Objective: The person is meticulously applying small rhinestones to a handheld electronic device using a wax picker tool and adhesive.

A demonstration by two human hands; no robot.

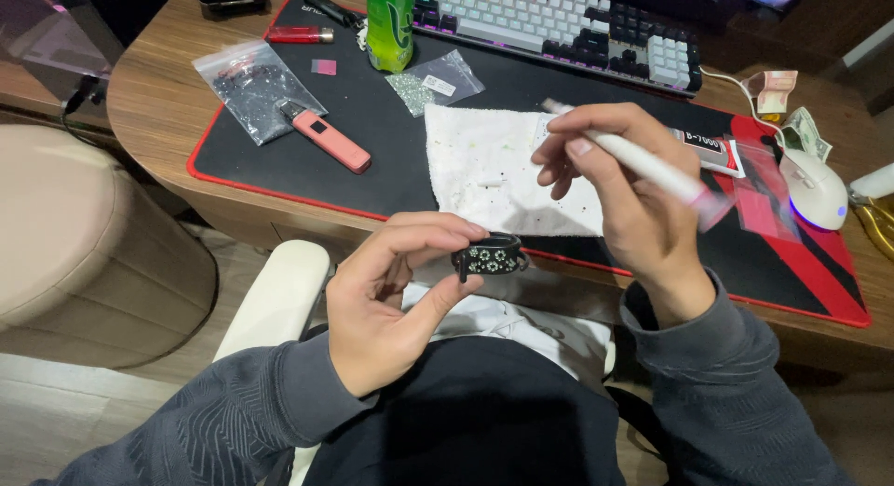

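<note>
The left hand (pixel 386 300) pinches a black clip (pixel 491 258) studded with white stones between thumb and fingers. Just above it, the right hand (pixel 619 193) grips a white pen (pixel 643 165), over a white cloth (pixel 489 165).

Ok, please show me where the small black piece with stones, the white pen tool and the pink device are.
small black piece with stones (pixel 491 257): head view, its stone-covered face.
white pen tool (pixel 643 164): head view, middle of its barrel.
pink device (pixel 331 140): head view, middle of its body.
</note>
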